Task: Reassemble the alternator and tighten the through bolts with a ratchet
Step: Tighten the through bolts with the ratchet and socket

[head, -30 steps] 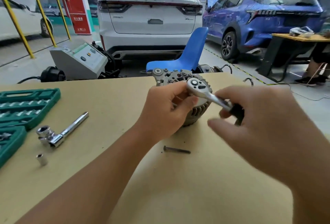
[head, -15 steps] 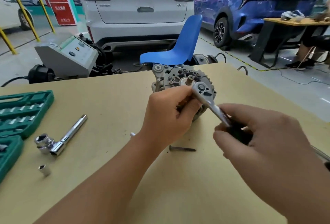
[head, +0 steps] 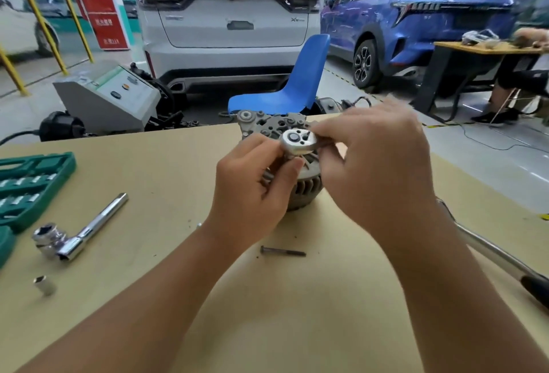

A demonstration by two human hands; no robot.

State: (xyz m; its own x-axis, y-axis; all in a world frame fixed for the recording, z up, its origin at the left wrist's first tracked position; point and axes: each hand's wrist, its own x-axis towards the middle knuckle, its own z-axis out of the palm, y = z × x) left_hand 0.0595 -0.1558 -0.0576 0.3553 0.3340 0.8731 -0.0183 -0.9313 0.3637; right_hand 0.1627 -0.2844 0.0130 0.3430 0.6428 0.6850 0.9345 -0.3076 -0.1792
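Note:
A grey alternator [head: 306,188] stands on the tan table [head: 166,170], mostly hidden behind my hands. My left hand [head: 252,194] grips its near side, fingertips under the ratchet's round silver head [head: 297,141], which sits on top of the housing. My right hand [head: 377,164] is closed around the ratchet's handle, which it hides. A loose dark through bolt [head: 282,251] lies on the table just in front of the alternator.
A green socket case [head: 32,185] sits at the left edge. Near it lie a chrome bar with a socket [head: 80,233] and a loose small socket [head: 44,285]. A long chrome handle [head: 499,257] lies at the right. Beyond the table: blue chair, grey machine, parked cars.
My right hand has swung the ratchet handle from the near right round toward the far right, and now covers it. The left hand stays on the alternator. The camera has shifted slightly.

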